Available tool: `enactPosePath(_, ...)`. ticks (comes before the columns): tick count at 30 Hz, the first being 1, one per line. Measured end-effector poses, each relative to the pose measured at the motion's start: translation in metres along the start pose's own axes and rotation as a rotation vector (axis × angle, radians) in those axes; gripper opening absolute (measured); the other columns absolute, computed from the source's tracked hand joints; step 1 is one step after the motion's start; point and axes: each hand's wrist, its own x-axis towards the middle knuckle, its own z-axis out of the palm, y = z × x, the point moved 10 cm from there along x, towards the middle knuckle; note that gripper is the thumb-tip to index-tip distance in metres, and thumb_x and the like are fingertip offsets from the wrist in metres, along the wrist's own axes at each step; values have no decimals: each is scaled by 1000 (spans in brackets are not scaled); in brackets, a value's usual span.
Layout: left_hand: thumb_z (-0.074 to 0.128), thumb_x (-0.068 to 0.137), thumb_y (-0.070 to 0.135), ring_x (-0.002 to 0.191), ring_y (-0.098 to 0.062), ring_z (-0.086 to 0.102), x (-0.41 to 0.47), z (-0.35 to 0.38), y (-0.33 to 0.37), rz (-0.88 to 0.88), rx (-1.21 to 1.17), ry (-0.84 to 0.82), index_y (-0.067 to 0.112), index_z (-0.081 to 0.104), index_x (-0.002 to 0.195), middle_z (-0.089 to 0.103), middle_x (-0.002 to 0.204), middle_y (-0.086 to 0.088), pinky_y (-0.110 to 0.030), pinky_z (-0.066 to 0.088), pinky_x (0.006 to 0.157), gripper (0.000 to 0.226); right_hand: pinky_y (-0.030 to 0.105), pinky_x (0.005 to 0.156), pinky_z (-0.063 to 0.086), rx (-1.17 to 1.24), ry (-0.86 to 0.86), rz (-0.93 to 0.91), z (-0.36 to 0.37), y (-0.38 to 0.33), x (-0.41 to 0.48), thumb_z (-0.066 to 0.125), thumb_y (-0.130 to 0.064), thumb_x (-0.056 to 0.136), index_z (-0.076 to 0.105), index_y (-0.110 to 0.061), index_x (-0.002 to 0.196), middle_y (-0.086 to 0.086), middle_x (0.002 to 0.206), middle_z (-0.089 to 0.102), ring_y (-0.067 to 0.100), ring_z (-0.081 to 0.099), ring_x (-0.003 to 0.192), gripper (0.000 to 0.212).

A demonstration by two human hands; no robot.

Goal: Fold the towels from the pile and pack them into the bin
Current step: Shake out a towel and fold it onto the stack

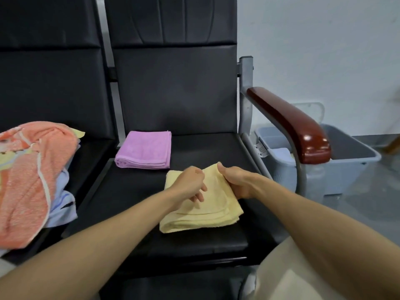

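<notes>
At lower centre, on the black padded seat, we have the folded pale-yellow terry towel. Our right hand grips its raised far edge, and our left hand pinches that edge alongside. The folded purple towel lies just above, the orange-topped towel pile at left, and the grey plastic bin at right.

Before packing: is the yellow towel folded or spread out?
Folded: the pale yellow terry towel shows stacked layers along its near edge on the black seat.
</notes>
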Motion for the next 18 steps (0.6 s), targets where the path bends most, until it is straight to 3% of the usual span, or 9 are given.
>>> enactPosePath(5, 34, 95, 5, 64, -16, 61, -4, -61, -20, -16, -47, 133, 12, 58, 114, 64, 85, -6, -25, 43, 54, 32, 36, 104, 40, -331, 74, -47, 15, -9, -1, 30, -66, 94, 42, -10, 142, 5, 139, 50, 26, 51, 125, 75)
enactPosePath(10, 36, 95, 3, 72, -16, 62, -5, -80, -39, -32, -78, 118, 13, 61, 110, 64, 92, -8, -25, 47, 59, 30, 36, 107, 36, -650, 178, -196, 28, -29, -3, 28, -56, 99, 17, 2, 150, 15, 151, 35, 29, 41, 134, 77)
enactPosePath(14, 42, 94, 10, 77, -19, 55, 0, -86, -53, -31, -105, 167, 15, 57, 98, 60, 92, -6, -29, 47, 71, 17, 35, 101, 41, -511, 175, -377, 41, -64, -21, 40, -59, 95, 15, -2, 150, 10, 143, 41, 26, 48, 125, 83)
enactPosePath(16, 47, 89, 17, 78, -20, 49, 2, -90, -59, -22, -135, 222, 19, 53, 88, 55, 85, -5, -33, 41, 72, 6, 40, 98, 48, -380, 139, -489, 49, -82, -32, 50, -53, 94, 37, -6, 139, 5, 128, 54, 22, 57, 112, 66)
enactPosePath(18, 51, 85, 29, 76, -17, 50, 6, -90, -69, -40, -217, 232, 17, 54, 82, 58, 83, -3, -31, 40, 71, 13, 43, 92, 53, -170, 68, -531, 55, -92, -39, 55, -46, 94, 54, -10, 122, 5, 112, 65, 20, 65, 100, 45)
